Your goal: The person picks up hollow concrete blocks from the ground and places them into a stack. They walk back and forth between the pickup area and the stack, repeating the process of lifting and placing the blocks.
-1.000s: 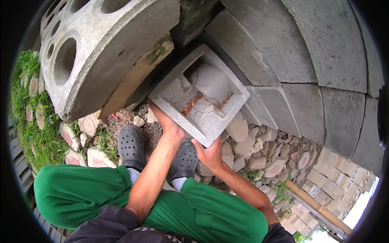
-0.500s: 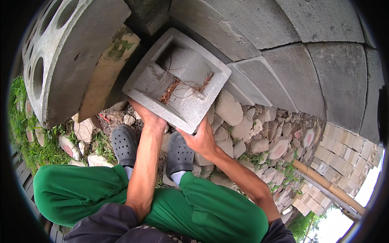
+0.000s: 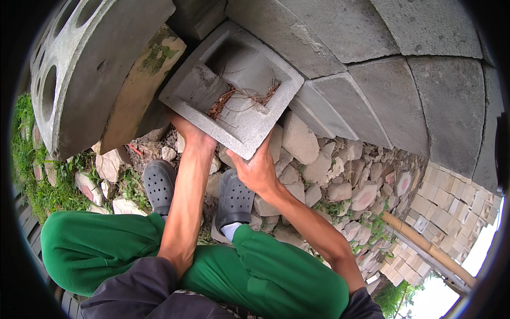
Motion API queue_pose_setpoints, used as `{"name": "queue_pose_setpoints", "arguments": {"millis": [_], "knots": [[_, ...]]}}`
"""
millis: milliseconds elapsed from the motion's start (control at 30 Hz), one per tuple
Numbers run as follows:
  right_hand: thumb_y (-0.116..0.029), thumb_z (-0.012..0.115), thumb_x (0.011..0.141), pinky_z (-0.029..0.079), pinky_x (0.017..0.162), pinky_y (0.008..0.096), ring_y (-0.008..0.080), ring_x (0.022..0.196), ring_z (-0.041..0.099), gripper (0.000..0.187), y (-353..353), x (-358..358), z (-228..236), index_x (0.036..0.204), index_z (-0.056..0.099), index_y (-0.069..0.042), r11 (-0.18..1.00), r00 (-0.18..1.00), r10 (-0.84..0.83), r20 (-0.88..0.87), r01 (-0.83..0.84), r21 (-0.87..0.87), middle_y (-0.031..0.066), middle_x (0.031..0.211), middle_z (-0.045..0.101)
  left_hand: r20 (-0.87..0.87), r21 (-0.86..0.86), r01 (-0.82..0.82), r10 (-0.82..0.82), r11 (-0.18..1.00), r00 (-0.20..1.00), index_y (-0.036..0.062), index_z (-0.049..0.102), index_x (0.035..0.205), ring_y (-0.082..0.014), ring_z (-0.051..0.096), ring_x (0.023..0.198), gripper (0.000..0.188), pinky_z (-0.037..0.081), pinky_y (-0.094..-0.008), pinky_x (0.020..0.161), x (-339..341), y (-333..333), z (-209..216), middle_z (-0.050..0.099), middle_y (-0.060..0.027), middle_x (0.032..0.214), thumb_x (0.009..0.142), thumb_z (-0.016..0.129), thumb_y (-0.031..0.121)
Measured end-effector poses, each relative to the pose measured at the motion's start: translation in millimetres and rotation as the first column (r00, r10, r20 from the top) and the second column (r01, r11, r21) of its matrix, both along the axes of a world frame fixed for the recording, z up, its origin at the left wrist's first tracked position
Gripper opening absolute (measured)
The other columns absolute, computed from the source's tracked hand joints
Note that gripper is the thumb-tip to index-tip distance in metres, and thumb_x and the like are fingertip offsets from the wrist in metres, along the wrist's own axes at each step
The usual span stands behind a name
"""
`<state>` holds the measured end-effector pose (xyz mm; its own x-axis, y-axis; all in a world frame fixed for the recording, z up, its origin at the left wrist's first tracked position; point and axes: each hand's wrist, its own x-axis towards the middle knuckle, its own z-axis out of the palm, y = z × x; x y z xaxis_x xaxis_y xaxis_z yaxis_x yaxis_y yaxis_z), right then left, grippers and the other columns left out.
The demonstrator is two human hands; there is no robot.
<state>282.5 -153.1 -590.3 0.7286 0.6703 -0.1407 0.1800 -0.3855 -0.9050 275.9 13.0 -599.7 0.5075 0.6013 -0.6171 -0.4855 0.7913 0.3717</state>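
Observation:
A square grey concrete block with a raised rim and a stepped hollow is held in front of me, tilted among stacked blocks. Dry leaves and thin stalks lie inside its hollow. My left hand grips the near left edge from below, its fingers hidden under the block. At the near right corner, my right hand holds on with the thumb along the near side; its other fingers are mostly hidden behind the block.
Grey concrete blocks are stacked along the right. On the left stand a block with round holes and a mossy slab. Broken stones cover the ground around my grey clogs. A bamboo pole lies at the lower right.
Both hands have pushed the concrete block slightly farther away, up toward the corner between the stacks. The grip looks the same.

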Motion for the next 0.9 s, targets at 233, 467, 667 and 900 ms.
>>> {"name": "queue_pose_setpoints", "arguments": {"millis": [233, 467, 667, 900], "knots": [[-0.041, 0.064, 0.086, 0.02, 0.11, 0.0483, 0.048, 0.134, 0.019, 0.108, -5, -6, -16, 0.139, -0.014, 0.013, 0.995, 0.993, 0.092, 0.073, -0.088, -0.054, 0.041, 0.141, 0.011, -0.035, -0.052, -0.004, 0.002, 0.999, 0.999, 0.0064, 0.045, 0.132, -0.0291, 0.047, 0.118, 0.077, 0.037, -0.0443, 0.101, -1, 1, 0, 0.049, -0.0104, 0.132, 0.089, 0.027, 0.068], [-0.067, 0.036, 0.089, 0.019, 0.113, 0.039, 0.0236, 0.137, 0.025, 0.089, 9, 9, 13, 0.148, 0.011, -0.005, 0.842, 0.735, -0.138, -0.663, 0.44, 0.313, 0.0104, 0.148, 0.027, -0.177, 0.146, 0.024, 0.002, 0.989, 0.984, 0.0056, 0.035, 0.14, -0.0239, 0.04, 0.126, 0.08, 0.027, -0.0358, 0.108, -14, -24, 27, 0.043, -0.0088, 0.139, 0.091, 0.027, 0.068], [-0.073, 0.031, 0.086, 0.021, 0.112, 0.0432, 0.0254, 0.136, 0.027, 0.088, 23, 21, 9, 0.146, 0.021, -0.009, 0.828, 0.671, -0.227, -0.706, 0.515, 0.223, 0.0074, 0.148, 0.029, -0.515, 0.422, 0.224, 0.03, 0.879, 0.856, -0.0079, -0.008, 0.144, -0.0298, -0.011, 0.143, 0.094, -0.005, -0.0361, 0.115, -17, -58, 12, -0.012, -0.023, 0.153, 0.092, 0.02, 0.066], [-0.075, 0.031, 0.085, 0.022, 0.112, 0.0428, 0.0272, 0.137, 0.027, 0.091, 3, 24, 0, 0.147, 0.02, -0.01, 0.8, 0.605, -0.265, -0.751, 0.572, 0.179, 0.0058, 0.15, 0.028, -0.524, 0.316, 0.054, 0.127, 0.947, 0.842, -0.0012, 0.03, 0.135, -0.0246, 0.034, 0.124, 0.067, 0.027, -0.0353, 0.104, -42, -53, -22, 0.036, -0.0172, 0.135, 0.096, 0.035, 0.053]]}}
